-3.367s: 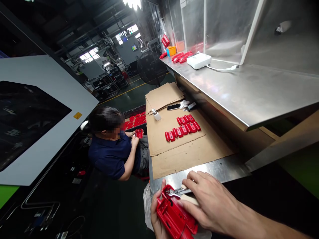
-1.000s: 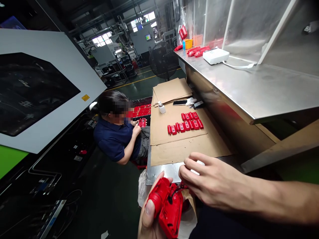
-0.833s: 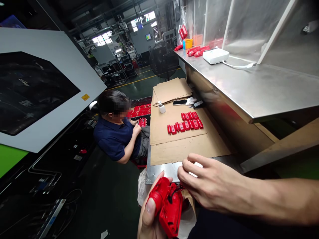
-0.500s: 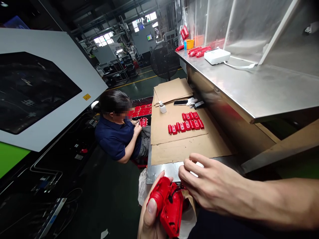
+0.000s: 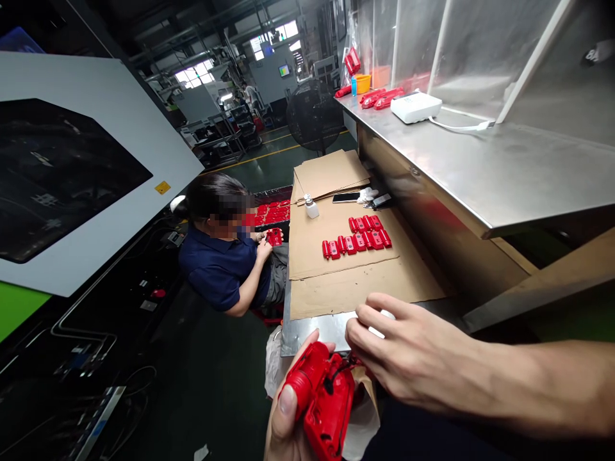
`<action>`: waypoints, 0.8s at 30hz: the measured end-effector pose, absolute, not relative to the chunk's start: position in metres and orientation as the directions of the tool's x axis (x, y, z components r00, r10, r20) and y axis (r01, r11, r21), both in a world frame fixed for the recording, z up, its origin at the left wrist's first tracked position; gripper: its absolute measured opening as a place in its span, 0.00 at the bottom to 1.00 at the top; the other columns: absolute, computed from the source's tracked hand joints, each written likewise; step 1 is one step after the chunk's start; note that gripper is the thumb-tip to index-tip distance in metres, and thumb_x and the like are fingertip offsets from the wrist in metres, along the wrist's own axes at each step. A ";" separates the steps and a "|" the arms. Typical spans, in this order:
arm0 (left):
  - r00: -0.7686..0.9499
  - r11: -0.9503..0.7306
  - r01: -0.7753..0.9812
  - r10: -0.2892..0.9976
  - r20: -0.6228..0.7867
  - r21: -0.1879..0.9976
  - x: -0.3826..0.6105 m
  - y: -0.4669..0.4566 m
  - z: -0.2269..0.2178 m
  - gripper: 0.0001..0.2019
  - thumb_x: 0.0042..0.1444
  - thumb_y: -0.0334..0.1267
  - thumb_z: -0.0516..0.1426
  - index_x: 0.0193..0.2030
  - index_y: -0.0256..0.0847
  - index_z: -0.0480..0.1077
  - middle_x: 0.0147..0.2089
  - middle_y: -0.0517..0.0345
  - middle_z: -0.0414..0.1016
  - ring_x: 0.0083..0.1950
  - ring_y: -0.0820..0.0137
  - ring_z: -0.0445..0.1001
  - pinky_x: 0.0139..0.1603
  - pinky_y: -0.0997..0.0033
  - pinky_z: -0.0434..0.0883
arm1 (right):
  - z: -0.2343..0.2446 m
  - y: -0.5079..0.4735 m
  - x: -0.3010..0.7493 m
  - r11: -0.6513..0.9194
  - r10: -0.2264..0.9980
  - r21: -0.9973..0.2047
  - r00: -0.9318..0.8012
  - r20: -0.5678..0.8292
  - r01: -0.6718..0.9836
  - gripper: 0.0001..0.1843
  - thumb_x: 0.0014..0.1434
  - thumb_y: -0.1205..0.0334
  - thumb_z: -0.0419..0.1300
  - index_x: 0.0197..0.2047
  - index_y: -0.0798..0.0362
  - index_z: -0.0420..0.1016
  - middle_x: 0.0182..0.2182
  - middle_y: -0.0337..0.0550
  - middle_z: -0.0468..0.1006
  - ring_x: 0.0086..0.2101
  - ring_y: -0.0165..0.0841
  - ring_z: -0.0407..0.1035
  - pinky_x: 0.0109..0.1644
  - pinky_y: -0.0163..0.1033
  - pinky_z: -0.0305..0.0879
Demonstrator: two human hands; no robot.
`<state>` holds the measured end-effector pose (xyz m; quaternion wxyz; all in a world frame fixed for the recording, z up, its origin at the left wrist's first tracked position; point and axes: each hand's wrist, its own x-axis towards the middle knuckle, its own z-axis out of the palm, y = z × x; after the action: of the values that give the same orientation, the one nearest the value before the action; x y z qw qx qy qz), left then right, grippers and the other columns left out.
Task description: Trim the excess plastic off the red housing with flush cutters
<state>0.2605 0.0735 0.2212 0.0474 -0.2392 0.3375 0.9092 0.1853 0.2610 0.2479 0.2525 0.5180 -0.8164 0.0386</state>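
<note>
Fingers, left hand (image 5: 284, 428): clamped round red housing (image 5: 323, 398); thumb lying up its left side
Fingers, right hand (image 5: 417, 360): curled over white object (image 5: 381, 320); tips touching housing
Housing: near, bottom centre, just before steel bench (image 5: 310, 331)
Right forearm: reaches in from right; palm down

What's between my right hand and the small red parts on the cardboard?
Head view: only bare cardboard separates the right hand from the small red parts; nothing lies on that stretch.
</note>
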 end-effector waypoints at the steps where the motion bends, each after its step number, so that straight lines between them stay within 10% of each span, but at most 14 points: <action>1: -0.887 -0.770 -0.248 -0.063 -0.457 0.588 0.260 0.073 0.221 0.23 0.47 0.52 0.70 0.49 0.45 0.82 0.52 0.47 0.82 0.62 0.45 0.73 0.67 0.46 0.69 | 0.248 0.262 0.185 0.462 -0.828 0.194 -0.342 0.444 -0.865 0.10 0.65 0.64 0.59 0.32 0.53 0.78 0.35 0.45 0.76 0.35 0.40 0.62 0.42 0.49 0.56; 6: -0.914 -0.740 -0.257 -0.022 -0.405 0.621 0.259 0.068 0.218 0.25 0.48 0.53 0.69 0.51 0.43 0.82 0.53 0.45 0.81 0.49 0.48 0.80 0.65 0.44 0.70 | 0.248 0.264 0.186 0.464 -0.828 0.188 -0.349 0.438 -0.866 0.10 0.65 0.61 0.60 0.33 0.53 0.77 0.34 0.43 0.75 0.34 0.39 0.62 0.41 0.49 0.57; 17: -0.985 -0.431 -0.148 -0.013 -0.170 0.890 0.267 0.054 0.202 0.39 0.50 0.65 0.64 0.63 0.44 0.74 0.62 0.45 0.76 0.59 0.46 0.76 0.56 0.60 0.76 | 0.251 0.261 0.194 0.511 -0.770 0.209 -0.336 0.542 -0.834 0.10 0.65 0.65 0.57 0.35 0.56 0.80 0.35 0.46 0.78 0.34 0.40 0.65 0.45 0.49 0.60; 24: -0.979 -0.407 -0.162 -0.047 -0.198 0.899 0.272 0.056 0.194 0.43 0.50 0.68 0.62 0.67 0.43 0.69 0.64 0.41 0.73 0.64 0.38 0.70 0.65 0.45 0.68 | 0.250 0.260 0.196 0.510 -0.766 0.235 -0.313 0.561 -0.827 0.09 0.64 0.65 0.58 0.36 0.57 0.80 0.36 0.46 0.79 0.36 0.41 0.67 0.46 0.49 0.61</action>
<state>0.2722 0.0555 0.1944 0.0343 -0.0962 0.5433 0.8333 0.1961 0.2604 0.2503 0.3175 0.4925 -0.8089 0.0480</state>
